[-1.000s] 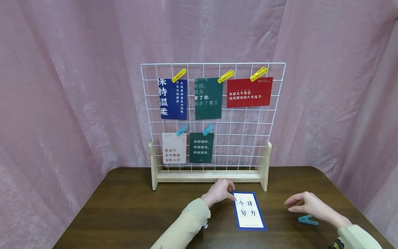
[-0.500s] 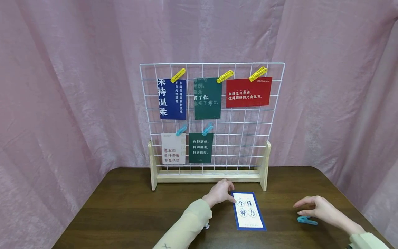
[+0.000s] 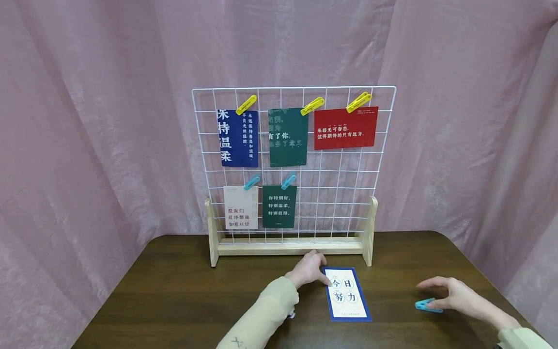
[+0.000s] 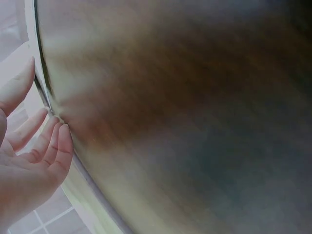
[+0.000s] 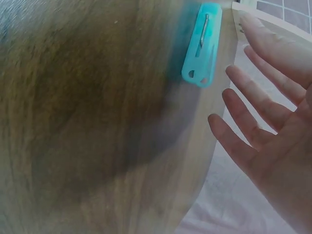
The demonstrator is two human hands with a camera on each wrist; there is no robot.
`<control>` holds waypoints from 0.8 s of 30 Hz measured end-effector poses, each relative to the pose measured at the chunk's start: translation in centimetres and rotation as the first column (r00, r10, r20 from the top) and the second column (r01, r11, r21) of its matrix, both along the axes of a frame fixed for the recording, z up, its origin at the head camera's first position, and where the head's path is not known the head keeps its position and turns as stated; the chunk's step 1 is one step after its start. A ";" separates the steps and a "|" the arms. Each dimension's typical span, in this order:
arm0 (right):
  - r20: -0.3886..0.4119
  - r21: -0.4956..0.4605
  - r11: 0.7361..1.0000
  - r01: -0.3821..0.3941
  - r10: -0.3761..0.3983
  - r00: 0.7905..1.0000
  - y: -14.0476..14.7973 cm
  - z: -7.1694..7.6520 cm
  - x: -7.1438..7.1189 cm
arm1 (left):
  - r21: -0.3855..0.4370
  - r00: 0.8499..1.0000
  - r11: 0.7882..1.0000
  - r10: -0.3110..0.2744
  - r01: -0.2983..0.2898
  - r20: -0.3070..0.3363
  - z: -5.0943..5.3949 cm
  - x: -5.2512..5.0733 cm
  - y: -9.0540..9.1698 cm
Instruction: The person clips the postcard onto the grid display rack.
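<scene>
A blue-bordered white card (image 3: 347, 295) with large characters lies flat on the table in the head view. My left hand (image 3: 307, 270) is at its upper left corner, the thumb at the card's edge and the fingers loosely bent. In the left wrist view the left hand (image 4: 36, 151) has thumb and fingers apart. A light blue clothespin (image 3: 428, 305) lies on the table to the card's right. Over it is my right hand (image 3: 462, 298), thumb close to the clothespin. The right wrist view has the clothespin (image 5: 202, 46) beside the spread fingers of the right hand (image 5: 273, 117), held by none of them.
A white wire grid (image 3: 335, 194) on a wooden stand (image 3: 292, 248) stands behind the card. Yellow clips (image 3: 312, 106) hold a blue, a green and a red card (image 3: 344, 128) above. Below, light blue clips hold a white card (image 3: 241, 208) and a dark green card (image 3: 279, 208).
My right hand has moved right and slightly down to the clothespin, its thumb now beside it. The left hand has stayed at the card's corner. The head view has shifted slightly.
</scene>
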State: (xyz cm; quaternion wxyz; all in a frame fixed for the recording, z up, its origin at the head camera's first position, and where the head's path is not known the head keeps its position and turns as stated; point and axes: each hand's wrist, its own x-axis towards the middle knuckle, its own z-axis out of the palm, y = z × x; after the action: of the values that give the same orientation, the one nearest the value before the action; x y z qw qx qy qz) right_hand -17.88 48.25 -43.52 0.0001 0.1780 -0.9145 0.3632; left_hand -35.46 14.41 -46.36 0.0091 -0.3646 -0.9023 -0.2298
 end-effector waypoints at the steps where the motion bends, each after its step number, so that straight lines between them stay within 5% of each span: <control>1: -0.002 -0.019 0.999 -0.030 0.030 1.000 0.3 -0.2 -0.1 | -0.004 1.000 1.000 0.001 -0.001 -0.003 0.0 0.0 0.0; 7: -0.006 -0.123 0.974 -0.190 0.190 0.982 1.1 -1.2 -0.5 | -0.034 1.000 0.999 0.024 -0.024 -0.013 -0.1 0.2 0.3; 17: 0.018 0.072 0.997 -0.035 0.034 0.999 1.3 -1.0 0.0 | -0.033 0.999 0.999 0.033 -0.032 0.014 -0.1 0.1 0.4; 24: -0.069 0.085 0.996 -0.023 0.029 0.997 1.2 -1.2 -0.1 | 0.092 0.997 0.995 -0.045 0.039 0.065 -0.2 0.3 0.5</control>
State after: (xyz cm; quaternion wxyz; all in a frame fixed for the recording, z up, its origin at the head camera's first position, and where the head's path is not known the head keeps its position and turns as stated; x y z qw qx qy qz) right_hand -17.98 49.44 -44.70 0.0197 0.2025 -0.9261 0.3177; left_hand -35.13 14.92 -46.52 -0.0095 -0.3746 -0.8829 -0.2831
